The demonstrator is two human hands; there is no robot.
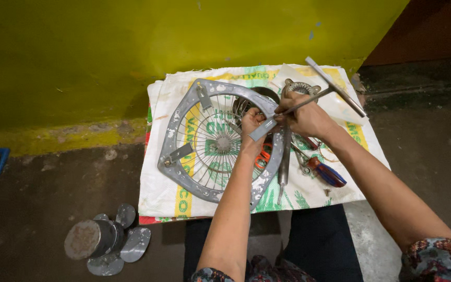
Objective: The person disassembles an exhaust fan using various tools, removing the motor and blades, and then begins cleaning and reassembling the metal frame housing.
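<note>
on the white woven sack [173,198] we see the grey fan guard [204,141] lying flat; our left hand [252,128] grips its rim bracket, while our right hand [305,116] is closed around a t-handle wrench [335,87], its tip seemingly at the bracket.

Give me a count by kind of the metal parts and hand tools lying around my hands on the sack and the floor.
Fan guard frame: 1
T-handle wrench: 1
Screwdriver: 1
Pliers, orange handles: 1
Ring-shaped flange: 1
Fan motor with blades, on floor: 1
Total: 6
</note>
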